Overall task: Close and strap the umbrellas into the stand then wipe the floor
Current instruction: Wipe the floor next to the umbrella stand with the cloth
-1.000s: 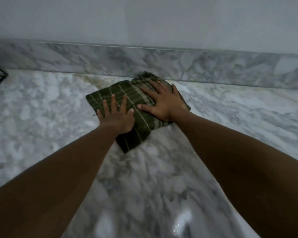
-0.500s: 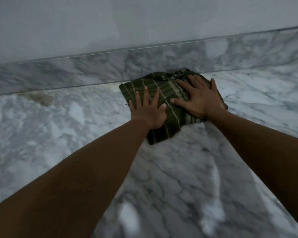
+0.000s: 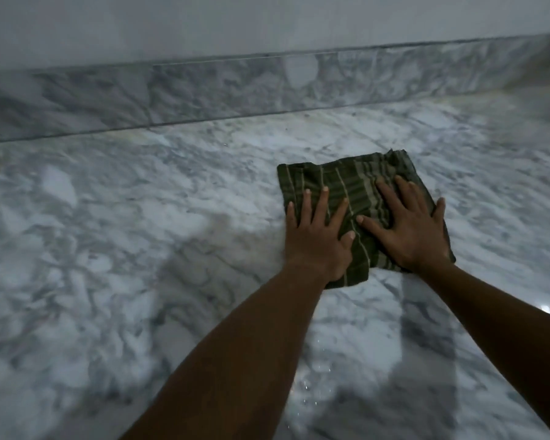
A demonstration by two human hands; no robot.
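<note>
right now both my hands are flat on the cloth [image 3: 337, 185], which lies folded on the floor [image 3: 108, 249], well right of centre and apart from the skirting [image 3: 204, 90] along the wall. my left hand [image 3: 316, 239] is spread open, palm down on the cloth's near left corner, gripping nothing, just pressing; my right hand [image 3: 410, 230] is the same, fingers splayed over the right half, thumb out past the right edge. the cloth's stripes run roughly away from me, and most of its free area lies ahead of my fingertips, toward the wall. both hands sit about equally near, the left slightly closer to me. some small droplets [image 3: 311, 385] glint on the floor between my forearms, so i judge the next stroke should pull back toward me. no umbrellas or stand are in view, and there are no containers to report
</note>
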